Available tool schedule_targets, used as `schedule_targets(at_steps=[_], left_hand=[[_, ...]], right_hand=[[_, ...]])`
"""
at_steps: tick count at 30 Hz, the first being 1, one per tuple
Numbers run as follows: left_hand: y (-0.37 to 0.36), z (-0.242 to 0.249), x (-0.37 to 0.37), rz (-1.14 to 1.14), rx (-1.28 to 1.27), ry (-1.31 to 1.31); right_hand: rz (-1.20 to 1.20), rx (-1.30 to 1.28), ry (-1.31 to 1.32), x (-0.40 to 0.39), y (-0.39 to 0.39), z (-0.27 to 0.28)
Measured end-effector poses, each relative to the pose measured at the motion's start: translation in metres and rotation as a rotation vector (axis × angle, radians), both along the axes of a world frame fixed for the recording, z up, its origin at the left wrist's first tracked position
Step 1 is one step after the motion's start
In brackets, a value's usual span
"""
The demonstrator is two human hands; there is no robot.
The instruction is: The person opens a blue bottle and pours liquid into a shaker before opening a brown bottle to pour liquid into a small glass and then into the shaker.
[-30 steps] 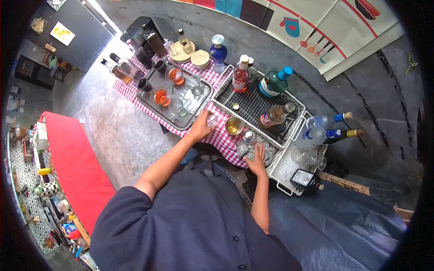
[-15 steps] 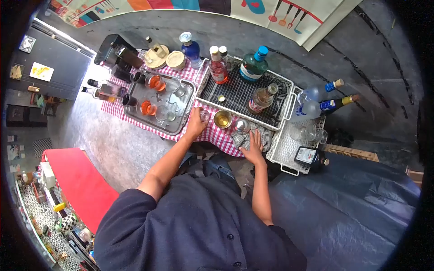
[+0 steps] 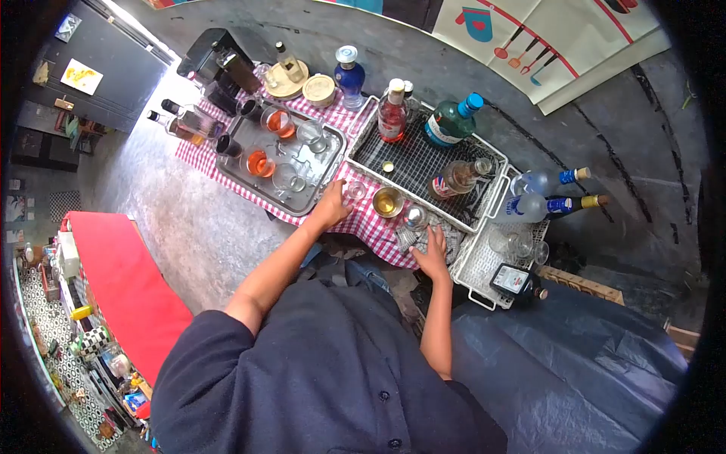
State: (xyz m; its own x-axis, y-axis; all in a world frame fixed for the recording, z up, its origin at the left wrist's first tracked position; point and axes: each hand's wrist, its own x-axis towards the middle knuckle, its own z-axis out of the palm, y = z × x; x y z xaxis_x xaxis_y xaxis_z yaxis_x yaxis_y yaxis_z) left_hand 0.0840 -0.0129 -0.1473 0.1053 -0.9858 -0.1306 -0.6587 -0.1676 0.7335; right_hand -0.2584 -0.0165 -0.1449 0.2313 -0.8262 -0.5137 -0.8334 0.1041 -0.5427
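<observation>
My left hand [image 3: 331,206] rests on the red-and-white checked cloth [image 3: 370,227], thumb and fingers apart. Just beyond its fingertips stands a small clear glass [image 3: 355,191]; whether they touch is hard to tell. To the right of it is a metal cup [image 3: 388,202] of yellowish liquid. My right hand [image 3: 432,256] lies with fingers spread at the edge of a crumpled grey patterned cloth [image 3: 448,239]. A shiny rounded metal piece [image 3: 414,218] stands close to its fingertips.
A metal tray [image 3: 227,183] at left carries glasses, some with orange-red drink. Bottles stand in a white wire basket [image 3: 484,227], including a teal-capped green bottle [image 3: 454,121]. A second white basket [image 3: 473,284] at right holds glasses and a dark bottle [image 3: 517,281].
The camera view has shifted, so the table appears slightly further right and lower. My left fingers look a little further from the small glass. My right hand stays by the grey cloth.
</observation>
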Motion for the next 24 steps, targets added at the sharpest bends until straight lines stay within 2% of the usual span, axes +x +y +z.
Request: schedule_targets(at_steps=[4,7,8,11,14,17,19,22,24], left_hand=[[0.016,0.025,0.006,-0.038,0.092,-0.026],[0.03,0.057,0.015,-0.073,0.135,-0.003],[0.035,0.069,0.019,-0.081,0.166,0.022],[0.048,0.078,0.038,-0.079,0.203,0.112],[0.05,0.11,0.052,-0.045,0.203,0.184],[0.036,0.123,0.078,-0.146,0.267,0.19],[0.026,0.127,0.1,-0.211,0.159,0.184],[0.014,0.144,0.146,-0.181,0.159,0.232],[0.009,0.151,0.181,-0.151,0.1,0.262]], right_hand=[[-0.034,-0.1,-0.092,-0.007,-0.006,0.007],[-0.154,0.006,-0.191,-0.01,-0.013,0.031],[-0.168,-0.064,-0.223,-0.012,-0.011,0.025],[-0.175,0.04,-0.239,0.002,-0.017,0.061],[-0.091,-0.063,-0.256,0.02,-0.018,0.078],[-0.027,-0.147,-0.256,0.058,-0.023,0.113],[-0.016,-0.186,-0.274,0.091,-0.029,0.13],[-0.064,-0.16,-0.352,0.16,-0.033,0.159],[-0.077,-0.182,-0.428,0.201,-0.034,0.149]])
